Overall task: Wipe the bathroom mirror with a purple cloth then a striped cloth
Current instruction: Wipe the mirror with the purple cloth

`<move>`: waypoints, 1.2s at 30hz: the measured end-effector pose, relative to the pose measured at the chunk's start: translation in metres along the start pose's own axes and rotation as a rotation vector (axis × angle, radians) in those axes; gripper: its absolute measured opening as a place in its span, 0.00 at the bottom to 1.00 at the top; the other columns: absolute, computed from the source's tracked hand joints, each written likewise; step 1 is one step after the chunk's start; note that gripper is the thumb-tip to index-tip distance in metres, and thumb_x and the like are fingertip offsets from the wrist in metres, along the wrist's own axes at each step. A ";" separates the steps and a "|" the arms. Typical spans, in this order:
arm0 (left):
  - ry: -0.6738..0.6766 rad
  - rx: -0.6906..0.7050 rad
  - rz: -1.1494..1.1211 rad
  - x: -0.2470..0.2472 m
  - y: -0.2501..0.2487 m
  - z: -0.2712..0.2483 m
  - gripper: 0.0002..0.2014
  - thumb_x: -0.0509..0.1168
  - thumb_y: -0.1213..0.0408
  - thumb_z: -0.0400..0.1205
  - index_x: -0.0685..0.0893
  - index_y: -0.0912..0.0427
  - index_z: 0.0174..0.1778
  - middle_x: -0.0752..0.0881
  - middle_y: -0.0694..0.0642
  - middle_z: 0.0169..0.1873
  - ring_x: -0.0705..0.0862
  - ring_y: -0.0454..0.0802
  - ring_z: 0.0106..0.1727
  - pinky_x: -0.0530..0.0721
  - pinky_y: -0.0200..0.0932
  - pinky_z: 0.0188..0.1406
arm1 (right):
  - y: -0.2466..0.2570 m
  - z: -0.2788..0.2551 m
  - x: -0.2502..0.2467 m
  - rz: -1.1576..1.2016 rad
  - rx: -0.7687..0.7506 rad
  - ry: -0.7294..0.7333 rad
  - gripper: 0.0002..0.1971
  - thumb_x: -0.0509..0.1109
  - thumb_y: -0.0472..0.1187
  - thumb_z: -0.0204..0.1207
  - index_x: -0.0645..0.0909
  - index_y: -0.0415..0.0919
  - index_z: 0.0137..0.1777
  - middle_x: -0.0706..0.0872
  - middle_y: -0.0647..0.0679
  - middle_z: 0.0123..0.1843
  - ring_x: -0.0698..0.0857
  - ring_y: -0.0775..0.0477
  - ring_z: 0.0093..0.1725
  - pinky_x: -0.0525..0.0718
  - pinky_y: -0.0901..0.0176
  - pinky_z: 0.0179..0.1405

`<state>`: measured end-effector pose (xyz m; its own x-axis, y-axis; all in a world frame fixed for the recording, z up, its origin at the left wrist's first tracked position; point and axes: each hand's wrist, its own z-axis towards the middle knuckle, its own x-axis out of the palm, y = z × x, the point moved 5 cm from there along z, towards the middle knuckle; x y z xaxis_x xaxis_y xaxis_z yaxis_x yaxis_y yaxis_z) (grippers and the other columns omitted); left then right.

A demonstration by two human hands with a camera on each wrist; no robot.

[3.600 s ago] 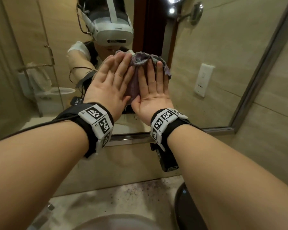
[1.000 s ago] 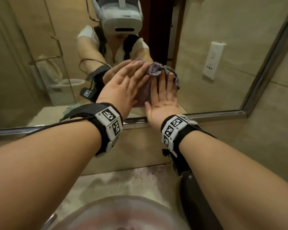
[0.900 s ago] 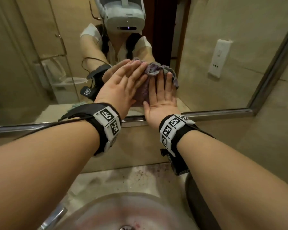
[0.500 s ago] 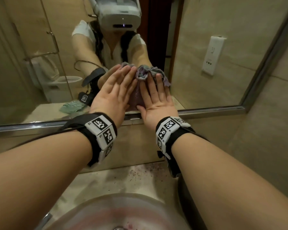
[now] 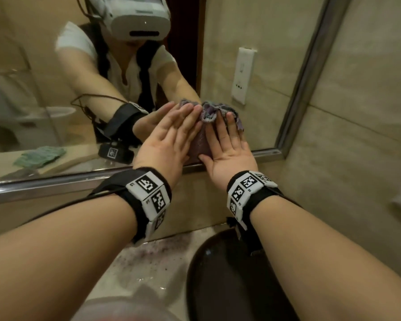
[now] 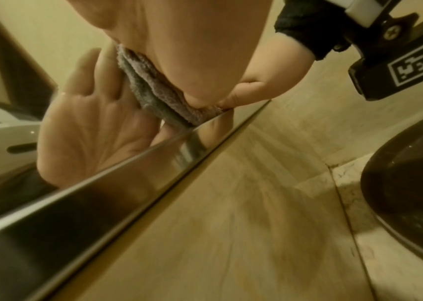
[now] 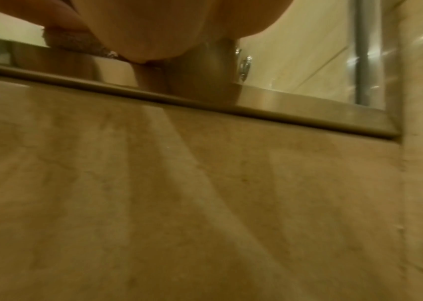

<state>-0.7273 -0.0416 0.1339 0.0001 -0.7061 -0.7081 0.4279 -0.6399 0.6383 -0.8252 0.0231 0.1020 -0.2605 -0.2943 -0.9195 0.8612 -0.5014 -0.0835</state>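
Both hands lie flat with straight fingers, side by side, and press the purple cloth (image 5: 200, 142) against the mirror (image 5: 271, 72) just above its lower frame. The left hand (image 5: 169, 140) covers the cloth's left part, the right hand (image 5: 227, 147) its right part. The cloth bunches above the fingertips.
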 end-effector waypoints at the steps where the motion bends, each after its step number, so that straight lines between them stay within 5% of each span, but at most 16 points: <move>1: -0.011 0.013 -0.002 -0.006 -0.009 0.009 0.34 0.38 0.54 0.87 0.21 0.75 0.68 0.17 0.72 0.65 0.15 0.66 0.63 0.20 0.58 0.65 | -0.012 -0.002 0.000 -0.008 0.029 0.029 0.36 0.48 0.57 0.83 0.17 0.52 0.64 0.14 0.55 0.64 0.20 0.52 0.73 0.29 0.54 0.75; 6: -0.077 0.060 0.005 -0.039 -0.048 0.048 0.35 0.39 0.53 0.87 0.22 0.74 0.69 0.26 0.71 0.75 0.26 0.65 0.76 0.22 0.58 0.67 | -0.067 -0.008 -0.008 -0.018 0.151 0.055 0.36 0.46 0.55 0.84 0.17 0.45 0.64 0.14 0.51 0.64 0.26 0.43 0.78 0.35 0.52 0.78; 9: -0.110 0.090 0.019 -0.059 -0.065 0.068 0.35 0.39 0.53 0.87 0.24 0.74 0.72 0.29 0.70 0.76 0.29 0.64 0.78 0.23 0.57 0.66 | -0.093 -0.012 -0.012 0.009 0.207 -0.010 0.37 0.49 0.53 0.84 0.20 0.42 0.70 0.19 0.48 0.74 0.27 0.42 0.79 0.33 0.53 0.77; 12: -0.120 0.092 0.032 -0.070 -0.075 0.076 0.34 0.40 0.54 0.87 0.24 0.74 0.70 0.30 0.71 0.77 0.29 0.64 0.78 0.23 0.57 0.66 | -0.104 -0.015 -0.012 0.082 0.236 -0.083 0.40 0.53 0.50 0.83 0.24 0.39 0.74 0.27 0.42 0.81 0.29 0.44 0.80 0.41 0.56 0.79; 15: -0.110 0.100 0.061 -0.072 -0.080 0.075 0.33 0.39 0.55 0.87 0.24 0.75 0.68 0.30 0.71 0.77 0.30 0.64 0.78 0.23 0.57 0.66 | -0.102 -0.019 -0.012 0.143 0.228 -0.271 0.41 0.68 0.42 0.75 0.48 0.34 0.81 0.48 0.34 0.83 0.46 0.38 0.82 0.59 0.50 0.77; 17: -0.105 0.131 0.103 -0.070 -0.083 0.072 0.34 0.40 0.55 0.87 0.27 0.75 0.72 0.32 0.71 0.77 0.32 0.64 0.79 0.24 0.57 0.66 | -0.102 -0.021 -0.009 0.125 0.211 -0.389 0.38 0.78 0.37 0.63 0.68 0.31 0.72 0.68 0.30 0.75 0.62 0.32 0.78 0.66 0.46 0.70; 20: -0.077 0.196 0.141 -0.064 -0.091 0.066 0.33 0.40 0.56 0.87 0.32 0.74 0.76 0.35 0.71 0.78 0.34 0.64 0.80 0.24 0.56 0.66 | -0.104 -0.028 -0.006 0.115 0.173 -0.427 0.29 0.81 0.34 0.56 0.77 0.31 0.58 0.80 0.31 0.60 0.66 0.36 0.68 0.80 0.45 0.59; 25: -0.004 0.303 0.049 -0.045 -0.107 0.053 0.28 0.38 0.62 0.88 0.39 0.74 0.79 0.42 0.72 0.79 0.41 0.63 0.81 0.34 0.55 0.76 | -0.103 -0.045 0.001 0.141 0.090 -0.329 0.16 0.77 0.27 0.60 0.83 0.33 0.49 0.84 0.36 0.49 0.81 0.33 0.52 0.86 0.48 0.39; 31: 0.080 0.284 -0.152 -0.043 -0.111 0.048 0.25 0.40 0.65 0.89 0.44 0.73 0.80 0.47 0.71 0.80 0.49 0.64 0.82 0.42 0.54 0.79 | -0.103 -0.038 -0.017 0.013 0.076 0.004 0.16 0.64 0.36 0.76 0.77 0.42 0.63 0.77 0.46 0.63 0.72 0.42 0.66 0.74 0.51 0.60; 36: 0.137 0.248 -0.242 -0.034 -0.109 0.036 0.26 0.41 0.65 0.88 0.45 0.70 0.81 0.48 0.69 0.80 0.51 0.61 0.82 0.44 0.51 0.79 | -0.092 -0.034 -0.026 -0.031 0.063 0.144 0.18 0.64 0.38 0.76 0.75 0.45 0.66 0.76 0.47 0.64 0.72 0.43 0.66 0.73 0.53 0.61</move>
<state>-0.8068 0.0407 0.0994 0.0539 -0.4894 -0.8704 0.1983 -0.8490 0.4897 -0.8825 0.1043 0.1203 -0.2172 -0.1604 -0.9628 0.8233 -0.5601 -0.0924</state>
